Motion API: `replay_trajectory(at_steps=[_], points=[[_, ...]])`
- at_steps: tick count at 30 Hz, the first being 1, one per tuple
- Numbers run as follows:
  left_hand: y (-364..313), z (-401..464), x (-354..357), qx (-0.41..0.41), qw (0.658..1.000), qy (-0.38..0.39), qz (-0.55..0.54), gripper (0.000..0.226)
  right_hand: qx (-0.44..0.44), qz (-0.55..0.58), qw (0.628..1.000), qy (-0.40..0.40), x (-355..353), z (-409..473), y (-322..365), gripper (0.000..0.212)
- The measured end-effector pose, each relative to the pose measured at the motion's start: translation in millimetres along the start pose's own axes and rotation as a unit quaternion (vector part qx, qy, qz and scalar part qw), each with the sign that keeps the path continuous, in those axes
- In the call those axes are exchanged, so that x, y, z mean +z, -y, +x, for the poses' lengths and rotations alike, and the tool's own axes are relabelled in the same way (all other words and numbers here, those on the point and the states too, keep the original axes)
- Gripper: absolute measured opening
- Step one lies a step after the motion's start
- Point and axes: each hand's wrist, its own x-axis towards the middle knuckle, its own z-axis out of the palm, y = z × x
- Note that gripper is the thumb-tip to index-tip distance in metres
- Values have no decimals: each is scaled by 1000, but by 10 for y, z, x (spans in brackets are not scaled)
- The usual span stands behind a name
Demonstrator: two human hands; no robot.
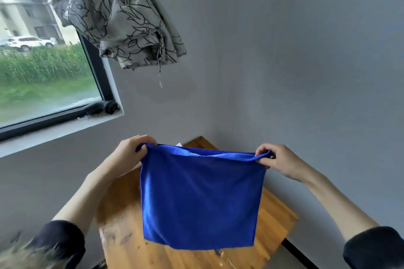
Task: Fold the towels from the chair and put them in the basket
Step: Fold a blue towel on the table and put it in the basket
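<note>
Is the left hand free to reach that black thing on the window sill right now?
Probably not yet. The left hand pinches one top corner of the blue towel, the right hand the other. The black object lies unobstructed, up and to the left.

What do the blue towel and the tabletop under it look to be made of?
The blue towel held up by both hands looks like soft microfibre or fleece: matte, fine nap, a stitched top hem, and it hangs limp. The orange-brown wooden tabletop looks like jointed wood planks with a slight sheen: visible grain, seams and dark marks. The exact fibre cannot be told.
</note>
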Motion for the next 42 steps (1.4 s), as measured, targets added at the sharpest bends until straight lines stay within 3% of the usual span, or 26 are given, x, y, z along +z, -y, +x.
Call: replay_trajectory(at_steps=[7,14,18,24,29,31,34,38,40,42], points=[[39,-36,-88,10,984,104,145,37,0,-9,999,-46,36,90,86,16],[78,-55,-120,-21,986,44,158,26,-14,-36,999,-21,19,223,224,20],[61,-37,-192,-10,988,-31,154,15,-47,-91,995,-16,14,302,249,16],[38,37,-360,-23,981,39,186,31,-64,-168,984,-20,-86,417,214,18],[38,43,-415,9,988,62,140,17,-25,32,997,-66,-204,451,201,14],[33,59,-413,22,987,66,142,27,-15,88,994,-58,-240,444,182,13],[12,90,-424,35,989,43,140,34,-2,165,984,-60,-285,454,179,13],[-12,117,-480,37,995,5,95,22,14,292,953,-80,-363,499,235,16],[-37,126,-511,41,997,8,69,18,11,298,951,-85,-399,499,269,17],[-61,146,-530,41,998,5,44,17,-6,203,975,-91,-420,507,290,19]])
